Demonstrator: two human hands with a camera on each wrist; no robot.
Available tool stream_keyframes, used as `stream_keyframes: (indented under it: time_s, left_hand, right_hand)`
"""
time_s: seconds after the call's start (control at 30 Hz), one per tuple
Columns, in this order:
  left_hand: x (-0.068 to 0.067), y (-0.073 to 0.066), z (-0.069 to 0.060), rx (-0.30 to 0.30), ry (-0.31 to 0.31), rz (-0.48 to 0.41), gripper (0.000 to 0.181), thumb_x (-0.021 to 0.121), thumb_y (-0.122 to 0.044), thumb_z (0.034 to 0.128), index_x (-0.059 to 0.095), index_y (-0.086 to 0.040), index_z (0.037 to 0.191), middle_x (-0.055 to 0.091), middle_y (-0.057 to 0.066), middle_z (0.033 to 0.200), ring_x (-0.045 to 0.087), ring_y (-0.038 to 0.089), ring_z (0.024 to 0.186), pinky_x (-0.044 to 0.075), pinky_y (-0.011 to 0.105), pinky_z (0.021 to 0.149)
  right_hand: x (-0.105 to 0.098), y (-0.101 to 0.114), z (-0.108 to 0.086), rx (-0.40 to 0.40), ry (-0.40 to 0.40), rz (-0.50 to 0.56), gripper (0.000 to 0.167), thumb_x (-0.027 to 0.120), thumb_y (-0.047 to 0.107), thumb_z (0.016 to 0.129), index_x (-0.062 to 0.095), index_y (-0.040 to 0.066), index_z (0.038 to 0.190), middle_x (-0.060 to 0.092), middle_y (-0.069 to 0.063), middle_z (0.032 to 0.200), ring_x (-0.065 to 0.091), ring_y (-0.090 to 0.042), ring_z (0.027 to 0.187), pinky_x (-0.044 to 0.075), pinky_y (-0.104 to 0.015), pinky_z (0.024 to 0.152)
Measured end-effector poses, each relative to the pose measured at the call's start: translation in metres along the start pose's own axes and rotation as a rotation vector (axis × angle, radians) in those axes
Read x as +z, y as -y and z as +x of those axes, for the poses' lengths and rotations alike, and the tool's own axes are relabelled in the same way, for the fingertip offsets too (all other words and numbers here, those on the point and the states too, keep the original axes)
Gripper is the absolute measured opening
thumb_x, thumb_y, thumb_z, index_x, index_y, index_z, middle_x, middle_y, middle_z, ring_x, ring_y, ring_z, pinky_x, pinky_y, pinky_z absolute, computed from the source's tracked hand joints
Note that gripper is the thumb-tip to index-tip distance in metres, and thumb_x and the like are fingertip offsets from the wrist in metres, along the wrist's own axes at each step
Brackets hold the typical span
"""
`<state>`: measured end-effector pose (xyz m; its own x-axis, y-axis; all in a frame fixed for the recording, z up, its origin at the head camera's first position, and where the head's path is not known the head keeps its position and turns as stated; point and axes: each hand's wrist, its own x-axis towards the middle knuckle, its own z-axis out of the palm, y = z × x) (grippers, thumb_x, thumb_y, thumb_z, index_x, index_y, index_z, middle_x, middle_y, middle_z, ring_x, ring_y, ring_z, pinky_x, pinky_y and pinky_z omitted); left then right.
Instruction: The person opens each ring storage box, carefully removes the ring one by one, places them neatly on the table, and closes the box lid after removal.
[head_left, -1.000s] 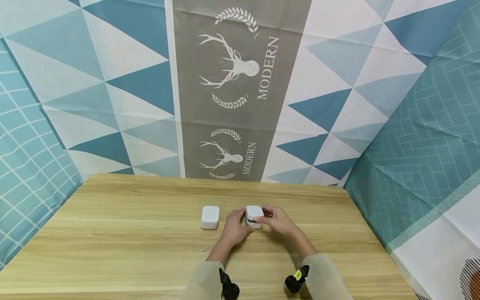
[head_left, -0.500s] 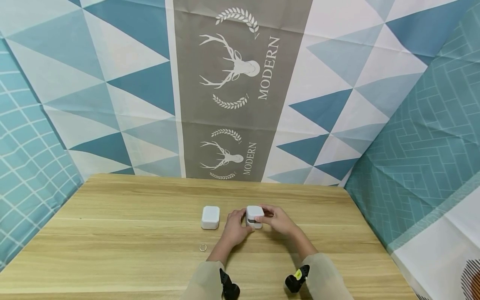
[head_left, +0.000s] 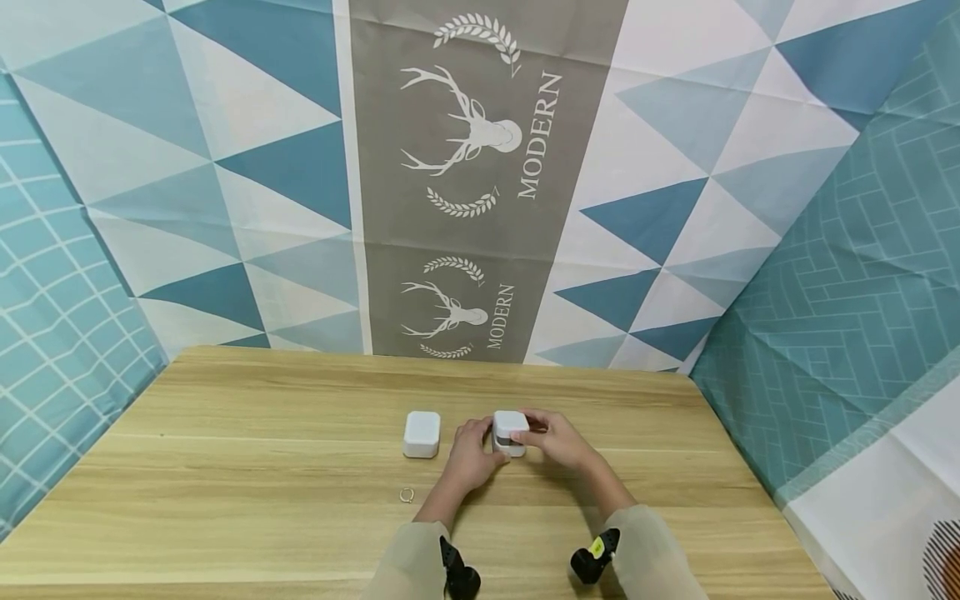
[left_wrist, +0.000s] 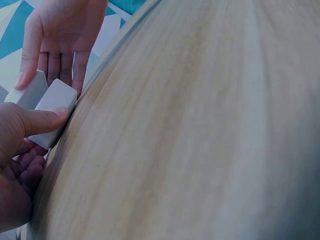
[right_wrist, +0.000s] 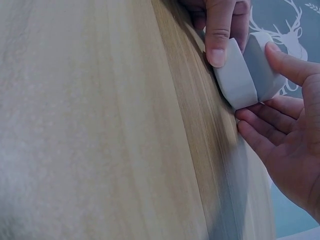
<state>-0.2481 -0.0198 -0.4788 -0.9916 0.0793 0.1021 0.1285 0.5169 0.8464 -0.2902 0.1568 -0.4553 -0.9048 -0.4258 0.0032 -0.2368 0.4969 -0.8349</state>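
Observation:
A small white jewelry box (head_left: 511, 422) stands between my two hands, its lid tilted up with a grey gap on the near left side. My left hand (head_left: 468, 458) holds the lower half, the thumb lying along the white base (left_wrist: 55, 97) in the left wrist view. On the lid (right_wrist: 267, 65), my right hand (head_left: 561, 442) pinches with its thumb, and its other fingers reach behind and below. What lies inside the box cannot be seen. A second white box (head_left: 422, 434), closed, sits left of my left hand. Nearer to me lies a thin ring (head_left: 407, 495).
The boxes rest on a wood-grain table (head_left: 247, 492). Behind it rises a patterned cloth wall (head_left: 435, 167), with more cloth at both sides. Black wrist cameras are strapped at both of my sleeves.
The gap between the box's lid and base has widened slightly. Both hands keep nearly the same place and grip; the other box and the ring lie unmoved.

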Motion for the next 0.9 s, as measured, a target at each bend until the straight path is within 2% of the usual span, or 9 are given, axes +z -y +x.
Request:
stream_keyframes:
  time_s: [0.23, 0.9]
  left_hand:
    - [0.0008, 0.0004, 0.0001, -0.005, -0.002, -0.003, 0.064, 0.074, -0.016, 0.0781, 0.047, 0.005, 0.132, 0.053, 0.019, 0.126, 0.044, 0.034, 0.121, 0.038, 0.050, 0.104]
    - [0.0007, -0.0001, 0.0004, -0.005, 0.002, -0.005, 0.064, 0.074, -0.016, 0.0780, 0.047, 0.005, 0.132, 0.052, 0.020, 0.127, 0.044, 0.034, 0.121, 0.038, 0.050, 0.104]
  right_hand:
    - [-0.0005, 0.0001, 0.0003, 0.014, 0.003, 0.006, 0.054, 0.063, 0.030, 0.088, 0.051, -0.001, 0.131, 0.061, -0.015, 0.122, 0.058, -0.028, 0.111, 0.047, -0.045, 0.095]
    - [-0.0019, -0.0013, 0.0020, -0.021, 0.020, -0.006, 0.052, 0.062, 0.031, 0.090, 0.052, 0.000, 0.130, 0.060, -0.016, 0.124, 0.058, -0.029, 0.112, 0.047, -0.045, 0.095]
